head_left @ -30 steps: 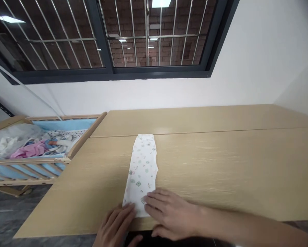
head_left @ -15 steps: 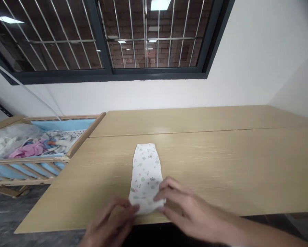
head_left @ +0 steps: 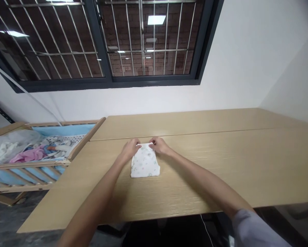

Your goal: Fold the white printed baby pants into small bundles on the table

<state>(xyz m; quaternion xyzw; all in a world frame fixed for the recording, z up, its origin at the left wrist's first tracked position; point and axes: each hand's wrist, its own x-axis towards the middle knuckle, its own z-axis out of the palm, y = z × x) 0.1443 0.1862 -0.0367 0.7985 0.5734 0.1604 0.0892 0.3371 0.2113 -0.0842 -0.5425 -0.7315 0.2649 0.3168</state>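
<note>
Both hands are at the far edge of a small white cloth, one at each far corner. The left hand (head_left: 130, 148) holds the left corner, thumb and fingertips brought together over the edge with the fabric between them; the thumb lies on the near side, the fingers on the far side. The right hand (head_left: 160, 145) holds the right corner in a matching pinch, its thumb pointing inward along the edge. Neither grip is spread wide; the undersides of the fingers are hidden, so how much fabric each takes up cannot be told. The two hands are apart, with a short stretch of far edge visible between them. The cloth (head_left: 145, 164), printed with small scattered figures, lies on the wooden table (head_left: 220, 164), left of the middle of the tabletop and nearer its far seam than its front edge. It is narrower at the held end and wider toward the person; layered edges show along its left side. Both forearms reach forward over the table, the right one emerging from a pale sleeve (head_left: 255, 230). To the left, against the table's end, is a wooden cot (head_left: 88, 141) with blue lining, containing a pink cloth (head_left: 29, 154) among other fabrics. A barred window (head_left: 154, 81) is set in the wall beyond.
</note>
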